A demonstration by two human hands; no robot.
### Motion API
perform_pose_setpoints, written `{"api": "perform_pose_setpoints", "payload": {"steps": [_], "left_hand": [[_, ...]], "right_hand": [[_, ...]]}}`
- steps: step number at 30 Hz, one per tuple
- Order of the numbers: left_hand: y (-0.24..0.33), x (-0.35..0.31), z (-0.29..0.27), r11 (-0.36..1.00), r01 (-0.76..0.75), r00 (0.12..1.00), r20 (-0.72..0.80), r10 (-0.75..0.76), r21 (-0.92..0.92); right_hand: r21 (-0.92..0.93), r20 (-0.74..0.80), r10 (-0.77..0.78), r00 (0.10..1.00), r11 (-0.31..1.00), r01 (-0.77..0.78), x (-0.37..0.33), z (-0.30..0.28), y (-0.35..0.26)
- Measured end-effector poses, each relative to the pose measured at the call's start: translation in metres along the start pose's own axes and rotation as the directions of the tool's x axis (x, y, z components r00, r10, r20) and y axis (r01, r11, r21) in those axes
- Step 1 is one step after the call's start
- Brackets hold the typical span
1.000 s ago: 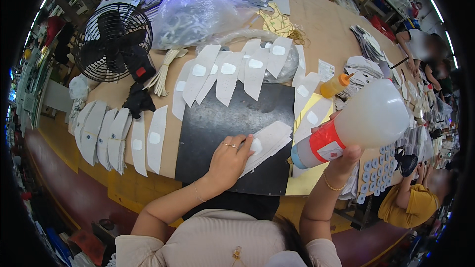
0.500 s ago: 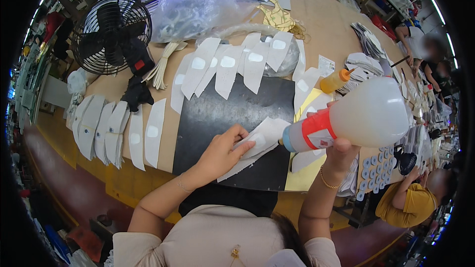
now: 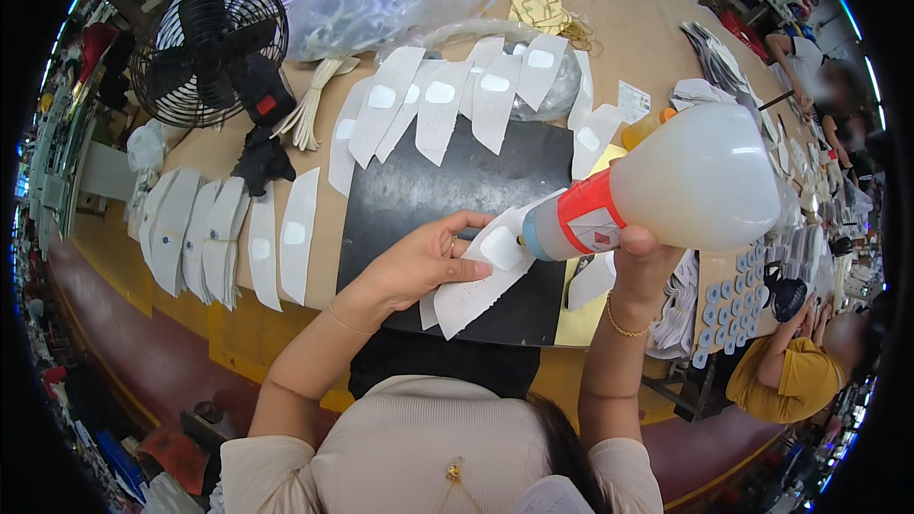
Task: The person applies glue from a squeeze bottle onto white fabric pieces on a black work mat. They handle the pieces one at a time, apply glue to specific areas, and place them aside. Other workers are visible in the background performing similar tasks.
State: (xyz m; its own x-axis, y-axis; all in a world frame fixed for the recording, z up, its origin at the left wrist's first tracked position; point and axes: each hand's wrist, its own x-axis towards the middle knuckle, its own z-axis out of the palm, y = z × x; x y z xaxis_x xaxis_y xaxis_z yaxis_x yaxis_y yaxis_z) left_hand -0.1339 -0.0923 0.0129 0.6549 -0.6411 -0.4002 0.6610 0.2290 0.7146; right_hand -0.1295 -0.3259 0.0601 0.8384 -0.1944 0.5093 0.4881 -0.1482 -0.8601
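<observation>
My right hand point(image 3: 645, 262) is wrapped round a large translucent squeeze bottle point(image 3: 700, 176) with a red band and a blue cap. The bottle is tilted, and its nozzle points down-left at a rounded white patch on a pale fabric piece point(image 3: 481, 295). Whether the tip touches the patch I cannot tell. My left hand point(image 3: 419, 262) grips that piece by its left side, thumb on top, over a black mat point(image 3: 409, 214). Another pale piece lies partly under it. Several similar pieces point(image 3: 440, 114) with white patches lie fanned along the mat's far edge.
On the left are a black fan point(image 3: 209, 48), a black cloth point(image 3: 262, 162) and bundled fabric pieces point(image 3: 171, 233). A clear plastic bag point(image 3: 371, 5) lies beyond the mat. To the right are an orange bottle point(image 3: 647, 128), stacked pieces point(image 3: 714, 57) and a person in yellow point(image 3: 795, 371).
The held fabric piece has been lifted and turned, showing more of its patch. The bottle has shifted left, its nozzle now over the patch. The whole view has shifted slightly.
</observation>
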Motion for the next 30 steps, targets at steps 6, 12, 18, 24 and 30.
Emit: {"api": "perform_pose_setpoints", "payload": {"steps": [6, 12, 18, 24, 30], "left_hand": [[0.017, -0.01, 0.015, 0.999, 0.02, 0.999, 0.05, -0.022, 0.043], [0.026, -0.013, 0.019, 1.0, 0.001, 1.0, 0.022, -0.001, -0.002], [0.031, -0.012, 0.024, 1.0, 0.02, 0.998, 0.065, -0.019, -0.008], [0.041, -0.011, 0.027, 0.998, 0.05, 0.995, 0.08, -0.054, 0.045], [0.044, -0.008, 0.023, 0.994, 0.061, 0.995, 0.074, -0.067, 0.087]], "right_hand": [[-0.243, 0.065, -0.22, 0.973, 0.942, 0.23, 0.007, 0.008, -0.012], [-0.072, 0.088, -0.197, 0.976, 0.977, 0.203, 0.017, 0.01, -0.022], [-0.213, 0.118, -0.302, 0.946, 0.923, 0.321, 0.022, 0.008, -0.024], [-0.035, 0.131, -0.263, 0.956, 0.962, 0.27, 0.026, 0.02, -0.031], [0.098, 0.199, -0.282, 0.938, 0.959, 0.268, 0.037, 0.029, -0.043]]}}
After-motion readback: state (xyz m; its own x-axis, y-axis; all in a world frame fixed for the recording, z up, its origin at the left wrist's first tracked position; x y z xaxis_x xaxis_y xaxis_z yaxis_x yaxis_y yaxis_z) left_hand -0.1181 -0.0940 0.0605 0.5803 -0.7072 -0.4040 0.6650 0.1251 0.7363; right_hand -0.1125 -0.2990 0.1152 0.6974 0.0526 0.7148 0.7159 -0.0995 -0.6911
